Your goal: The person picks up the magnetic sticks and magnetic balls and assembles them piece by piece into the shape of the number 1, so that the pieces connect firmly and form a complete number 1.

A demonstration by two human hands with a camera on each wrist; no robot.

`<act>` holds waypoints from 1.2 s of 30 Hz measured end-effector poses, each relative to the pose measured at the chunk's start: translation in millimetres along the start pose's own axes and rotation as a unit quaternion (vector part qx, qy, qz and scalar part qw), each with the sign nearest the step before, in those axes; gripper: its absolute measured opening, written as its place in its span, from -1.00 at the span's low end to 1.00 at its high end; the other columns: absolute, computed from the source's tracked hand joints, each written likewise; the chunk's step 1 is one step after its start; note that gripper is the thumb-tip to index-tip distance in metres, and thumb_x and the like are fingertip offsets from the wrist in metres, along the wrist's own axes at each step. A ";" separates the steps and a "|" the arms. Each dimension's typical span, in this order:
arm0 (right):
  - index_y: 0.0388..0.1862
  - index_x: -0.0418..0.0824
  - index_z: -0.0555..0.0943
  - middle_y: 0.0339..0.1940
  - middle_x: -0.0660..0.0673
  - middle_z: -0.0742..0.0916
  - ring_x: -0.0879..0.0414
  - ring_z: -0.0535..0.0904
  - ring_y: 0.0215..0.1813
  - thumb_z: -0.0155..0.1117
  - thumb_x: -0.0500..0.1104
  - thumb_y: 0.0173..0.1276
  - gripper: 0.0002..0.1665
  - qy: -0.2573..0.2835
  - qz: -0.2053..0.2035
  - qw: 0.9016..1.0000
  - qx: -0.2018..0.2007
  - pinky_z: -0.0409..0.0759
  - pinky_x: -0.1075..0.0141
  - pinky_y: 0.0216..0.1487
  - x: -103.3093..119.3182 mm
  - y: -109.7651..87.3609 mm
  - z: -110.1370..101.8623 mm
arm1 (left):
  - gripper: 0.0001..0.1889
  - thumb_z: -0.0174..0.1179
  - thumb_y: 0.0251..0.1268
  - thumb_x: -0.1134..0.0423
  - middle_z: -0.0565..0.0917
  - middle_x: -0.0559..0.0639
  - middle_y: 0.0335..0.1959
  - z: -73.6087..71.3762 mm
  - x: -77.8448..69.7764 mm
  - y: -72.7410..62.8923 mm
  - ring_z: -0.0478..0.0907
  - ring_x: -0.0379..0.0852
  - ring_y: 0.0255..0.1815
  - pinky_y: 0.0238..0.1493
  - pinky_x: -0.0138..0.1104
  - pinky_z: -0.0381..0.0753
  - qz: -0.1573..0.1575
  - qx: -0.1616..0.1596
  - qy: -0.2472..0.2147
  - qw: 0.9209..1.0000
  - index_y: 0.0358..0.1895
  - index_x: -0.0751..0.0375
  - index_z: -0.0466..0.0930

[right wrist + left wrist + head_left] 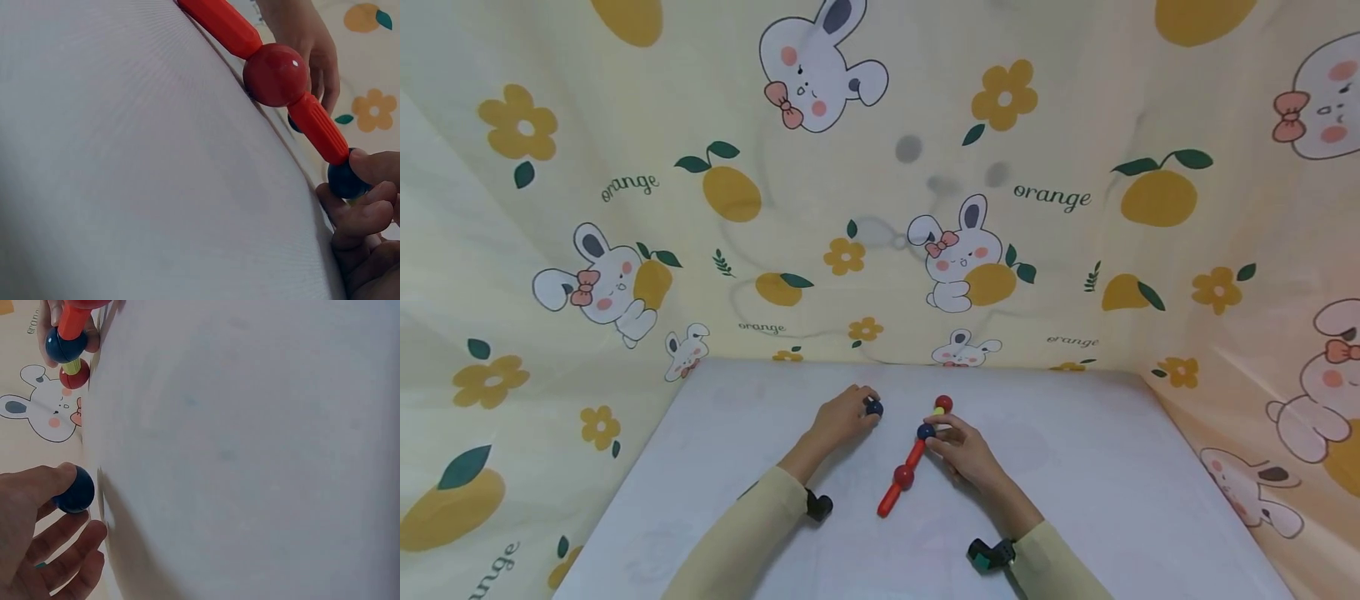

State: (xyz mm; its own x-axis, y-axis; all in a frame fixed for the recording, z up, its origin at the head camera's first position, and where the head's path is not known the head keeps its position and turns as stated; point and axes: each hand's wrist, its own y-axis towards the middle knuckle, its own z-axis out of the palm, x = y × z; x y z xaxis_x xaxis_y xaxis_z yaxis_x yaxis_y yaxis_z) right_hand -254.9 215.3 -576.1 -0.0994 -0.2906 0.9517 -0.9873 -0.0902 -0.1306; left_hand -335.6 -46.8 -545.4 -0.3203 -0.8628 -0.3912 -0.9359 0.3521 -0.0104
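My left hand (847, 414) pinches a loose dark blue ball (77, 491) between thumb and fingers, close over the white table. To its right, my right hand (966, 452) grips another dark blue ball (926, 432), which is part of a joined chain. From that ball a red rod (915, 453) runs toward me to a red ball (904, 476), and a second red rod (889, 500) extends beyond it. On the far side, a short yellow-green piece (72, 367) links the blue ball to another red ball (943, 403).
The white table (737, 542) has a back edge against a cream cloth (865, 167) printed with rabbits, oranges and flowers, which also hangs at both sides. A small black device (818, 505) sits on the left wrist, and another (991, 555) on the right.
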 end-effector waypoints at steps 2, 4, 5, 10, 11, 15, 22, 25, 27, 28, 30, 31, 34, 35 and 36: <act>0.38 0.06 0.64 0.08 -0.19 0.71 0.08 0.37 -0.63 0.44 -0.08 0.54 -0.52 0.002 -0.005 1.000 0.001 0.38 0.38 -0.60 0.0 0.1 -0.1 | -0.59 0.40 0.48 0.03 0.67 -0.03 0.04 -0.4 1.1 -3.1 0.67 -0.10 0.01 0.03 -0.15 0.72 -0.003 0.000 -0.012 1.000 0.31 -0.06 0.63; 0.40 0.05 0.63 0.07 -0.18 0.70 0.08 0.36 -0.62 0.44 -0.08 0.54 -0.51 0.008 -0.003 1.000 0.002 0.37 0.38 -0.59 -0.1 0.5 0.1 | -0.60 0.40 0.48 0.05 0.67 -0.02 0.04 -2.1 1.1 -7.1 0.67 -0.08 0.01 0.04 -0.12 0.72 -0.004 0.000 -0.027 1.000 0.30 -0.06 0.63; 0.40 0.06 0.63 0.07 -0.18 0.70 0.08 0.36 -0.62 0.44 -0.08 0.54 -0.51 0.009 -0.001 1.000 0.001 0.37 0.38 -0.59 -0.4 0.7 0.4 | -0.60 0.40 0.48 0.05 0.68 -0.01 0.05 -3.5 0.6 -9.7 0.66 -0.07 0.01 0.04 -0.11 0.72 -0.004 0.000 -0.036 0.999 0.29 -0.05 0.63; 0.41 0.07 0.63 0.22 -0.21 0.67 0.06 0.37 -0.62 0.44 -0.05 0.54 -0.50 0.008 0.007 1.000 -0.004 0.39 0.38 -0.56 0.4 0.4 1.3 | -0.62 0.43 0.46 0.07 0.70 -0.01 0.04 -6.6 0.5 -20.9 0.66 -0.07 -0.02 0.03 -0.10 0.72 0.005 0.001 -0.063 0.998 0.26 -0.05 0.65; 0.41 0.08 0.63 0.25 -0.22 0.66 0.06 0.37 -0.62 0.44 -0.05 0.53 -0.50 0.008 0.009 1.000 -0.004 0.40 0.38 -0.55 0.5 0.4 1.4 | -0.62 0.44 0.45 0.06 0.70 -0.02 0.04 -6.4 0.9 -22.8 0.65 -0.08 -0.04 0.02 -0.12 0.72 0.007 0.003 -0.065 0.998 0.25 -0.06 0.65; 0.40 0.10 0.64 0.24 -0.21 0.65 0.06 0.37 -0.62 0.45 -0.05 0.53 -0.50 0.007 0.013 1.000 -0.005 0.40 0.38 -0.55 0.6 0.3 1.4 | -0.60 0.45 0.44 0.04 0.70 -0.06 0.05 -6.3 2.5 -31.3 0.62 -0.15 -0.11 -0.05 -0.20 0.70 0.017 0.011 -0.070 0.997 0.26 -0.09 0.65; 0.42 0.07 0.62 0.21 -0.23 0.65 0.07 0.38 -0.61 0.43 -0.04 0.54 -0.49 -0.002 0.005 1.000 -0.005 0.41 0.38 -0.55 0.7 -1.0 1.3 | -0.59 0.46 0.43 0.03 0.69 -0.08 0.07 -12.9 1.3 -51.0 0.56 -0.21 -0.18 -0.11 -0.28 0.64 0.032 0.022 -0.085 0.996 0.27 -0.11 0.64; 0.43 0.08 0.61 0.22 -0.23 0.64 0.10 0.39 -0.61 0.43 -0.05 0.55 -0.49 -0.002 0.004 1.000 -0.004 0.42 0.40 -0.54 0.5 -0.3 1.6 | -0.60 0.46 0.43 0.03 0.69 -0.09 0.06 -14.5 0.8 -59.3 0.56 -0.22 -0.18 -0.13 -0.29 0.64 0.035 0.022 -0.092 0.995 0.26 -0.11 0.65; 0.43 0.07 0.61 0.22 -0.23 0.65 0.10 0.40 -0.62 0.43 -0.07 0.55 -0.49 -0.009 0.002 1.000 -0.005 0.43 0.40 -0.55 0.3 -0.6 1.9 | -0.60 0.46 0.43 0.03 0.70 -0.10 0.06 -14.2 0.9 -64.6 0.55 -0.22 -0.18 -0.15 -0.31 0.63 0.034 0.024 -0.092 0.995 0.27 -0.12 0.65; 0.42 0.05 0.61 0.22 -0.24 0.65 0.10 0.40 -0.63 0.42 -0.07 0.55 -0.49 -0.013 0.001 1.000 -0.006 0.44 0.39 -0.55 0.2 -0.8 2.1 | -0.60 0.46 0.43 0.02 0.70 -0.11 0.06 -13.8 1.0 -67.2 0.55 -0.22 -0.18 -0.16 -0.32 0.62 0.033 0.025 -0.093 0.995 0.27 -0.12 0.65; 0.42 0.04 0.61 0.22 -0.24 0.65 0.09 0.40 -0.64 0.43 -0.08 0.55 -0.50 -0.017 0.001 1.000 -0.006 0.45 0.39 -0.56 -0.2 -0.9 2.5 | -0.59 0.46 0.43 0.03 0.70 -0.11 0.06 -12.9 1.5 -72.4 0.55 -0.22 -0.19 -0.19 -0.33 0.62 0.034 0.030 -0.095 0.994 0.27 -0.12 0.65; 0.41 0.04 0.62 0.22 -0.24 0.65 0.09 0.41 -0.64 0.43 -0.09 0.55 -0.51 -0.018 0.002 1.000 -0.006 0.46 0.38 -0.56 -0.2 -0.9 2.7 | -0.59 0.46 0.43 0.02 0.70 -0.12 0.05 -12.6 1.8 -75.0 0.54 -0.22 -0.20 -0.20 -0.34 0.61 0.034 0.033 -0.094 0.994 0.27 -0.13 0.65; 0.41 0.03 0.62 0.22 -0.24 0.64 0.07 0.41 -0.64 0.44 -0.09 0.54 -0.50 -0.018 0.003 1.000 -0.006 0.46 0.37 -0.55 0.8 -0.4 3.0 | -0.59 0.47 0.43 0.01 0.70 -0.14 0.05 -13.5 2.0 -82.0 0.54 -0.23 -0.19 -0.18 -0.36 0.61 0.037 0.038 -0.100 0.994 0.26 -0.14 0.65; 0.41 0.04 0.62 0.22 -0.24 0.64 0.07 0.41 -0.64 0.44 -0.08 0.54 -0.50 -0.018 0.006 1.000 -0.007 0.47 0.37 -0.54 1.5 -0.1 2.9 | -0.60 0.47 0.43 0.01 0.70 -0.13 0.04 -14.4 2.0 -84.1 0.54 -0.22 -0.18 -0.17 -0.36 0.61 0.040 0.038 -0.102 0.993 0.26 -0.13 0.66; 0.41 0.04 0.62 0.21 -0.24 0.64 0.07 0.41 -0.64 0.44 -0.09 0.54 -0.50 -0.020 0.005 1.000 -0.007 0.47 0.37 -0.55 2.4 0.2 2.9 | -0.60 0.47 0.42 0.01 0.70 -0.13 0.04 -15.6 1.9 -86.3 0.55 -0.22 -0.18 -0.17 -0.35 0.62 0.042 0.038 -0.105 0.993 0.25 -0.13 0.66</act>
State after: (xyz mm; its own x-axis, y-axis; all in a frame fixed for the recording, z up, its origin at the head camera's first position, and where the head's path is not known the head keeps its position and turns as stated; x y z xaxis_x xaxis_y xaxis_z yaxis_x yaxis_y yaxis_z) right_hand -255.0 211.9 -574.7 -0.1038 -0.3300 0.9382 -0.9881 -0.0732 -0.1351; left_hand -257.7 -84.5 -530.9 -0.3519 -0.7368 -0.5772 -0.8907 0.4533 -0.0356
